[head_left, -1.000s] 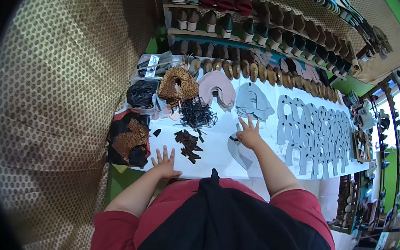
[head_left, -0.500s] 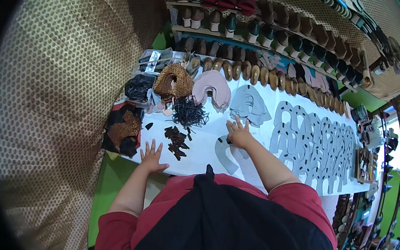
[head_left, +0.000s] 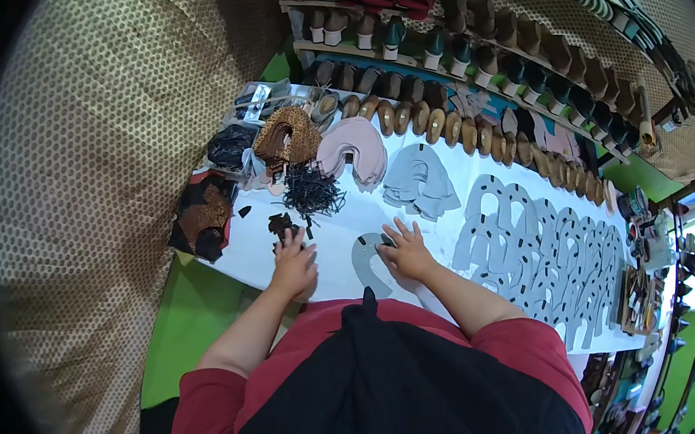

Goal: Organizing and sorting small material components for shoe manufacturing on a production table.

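Note:
On the white-topped table, a grey U-shaped cut piece (head_left: 362,260) lies in front of me. My right hand (head_left: 408,252) rests at its upper right edge, fingers spread, with fingertips by a small dark tab there. My left hand (head_left: 295,264) reaches over a small pile of dark brown strips (head_left: 281,224), touching or just above it, and hides its near part. Its fingers look stretched out; whether a strip lies under them I cannot tell. Just beyond is a tangled heap of thin black strips (head_left: 314,190).
Grey U-shaped pieces with black tabs (head_left: 541,252) cover the table's right side. At the back lie stacks of grey (head_left: 420,182), pink (head_left: 354,146) and leopard-print pieces (head_left: 286,137). Brown shoe forms (head_left: 436,123) line the far edge below shoe shelves (head_left: 429,63). Black bags sit left.
My left hand has moved right and forward from the table edge onto the brown strips. My right hand stays by the grey piece, drawn slightly nearer. The view has shifted a little.

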The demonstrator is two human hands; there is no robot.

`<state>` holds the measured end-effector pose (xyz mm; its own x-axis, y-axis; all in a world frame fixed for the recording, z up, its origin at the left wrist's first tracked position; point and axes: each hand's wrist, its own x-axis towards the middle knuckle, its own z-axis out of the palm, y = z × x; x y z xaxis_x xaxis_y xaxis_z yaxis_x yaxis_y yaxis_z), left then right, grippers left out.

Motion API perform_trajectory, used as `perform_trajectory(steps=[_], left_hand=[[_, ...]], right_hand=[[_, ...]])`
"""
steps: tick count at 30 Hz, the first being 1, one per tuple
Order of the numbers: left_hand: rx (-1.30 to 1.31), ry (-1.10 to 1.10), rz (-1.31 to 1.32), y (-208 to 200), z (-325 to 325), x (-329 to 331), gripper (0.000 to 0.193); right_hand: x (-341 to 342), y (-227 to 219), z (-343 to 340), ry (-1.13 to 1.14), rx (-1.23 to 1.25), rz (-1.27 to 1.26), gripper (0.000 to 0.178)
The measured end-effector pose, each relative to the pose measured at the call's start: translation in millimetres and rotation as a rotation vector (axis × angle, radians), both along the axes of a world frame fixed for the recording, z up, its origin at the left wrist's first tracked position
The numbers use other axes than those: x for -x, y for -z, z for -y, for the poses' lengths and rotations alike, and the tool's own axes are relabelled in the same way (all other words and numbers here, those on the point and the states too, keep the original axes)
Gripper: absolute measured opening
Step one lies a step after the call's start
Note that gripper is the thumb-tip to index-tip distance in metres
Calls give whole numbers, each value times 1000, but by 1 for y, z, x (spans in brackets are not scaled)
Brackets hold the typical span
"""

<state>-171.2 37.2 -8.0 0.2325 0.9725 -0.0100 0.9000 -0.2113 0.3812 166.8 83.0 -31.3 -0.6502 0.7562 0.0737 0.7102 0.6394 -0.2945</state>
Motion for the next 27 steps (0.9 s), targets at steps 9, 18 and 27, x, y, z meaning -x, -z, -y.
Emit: perform_trajectory(steps=[9, 18, 27], left_hand=[[251, -23, 39, 12, -42, -96, 48], [366, -121, -77, -5, -65, -136, 35], [305, 59, -45, -5, -76, -152, 22]], right_hand=[[-8, 4, 21, 56, 76, 118, 56], [-14, -3, 18, 28, 102, 114, 59], [-16, 3, 11, 6, 114, 142, 59]])
